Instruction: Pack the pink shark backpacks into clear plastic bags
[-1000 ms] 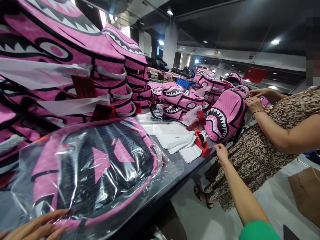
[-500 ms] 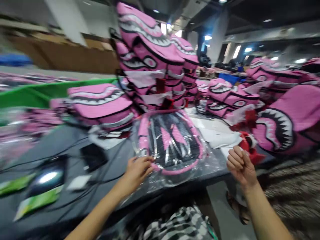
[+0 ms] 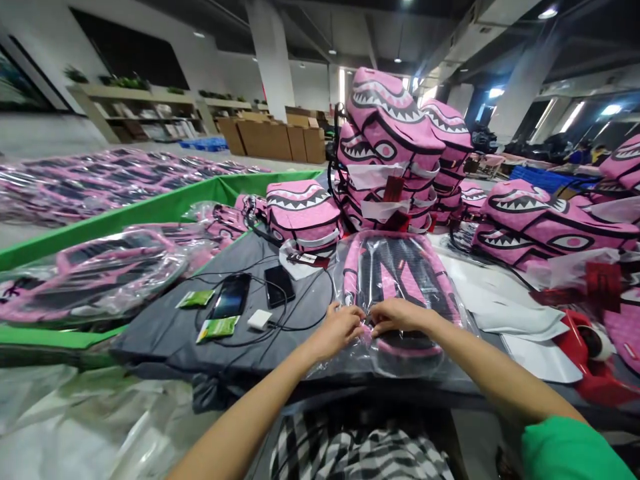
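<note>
Pinching the near edge of the clear plastic bag (image 3: 400,347) with both hands, I have my left hand (image 3: 337,328) and right hand (image 3: 397,317) almost touching, fingers closed on the film. Inside the bag lies a pink backpack (image 3: 395,273), its long axis running straight away from me across the counter (image 3: 165,333). Both hands sit equally near its bottom end. Beyond it stands a stack of shark-mouth backpacks (image 3: 385,147)

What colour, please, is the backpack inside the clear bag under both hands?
Pink with black panels, seen in the head view: the bagged backpack.
</note>
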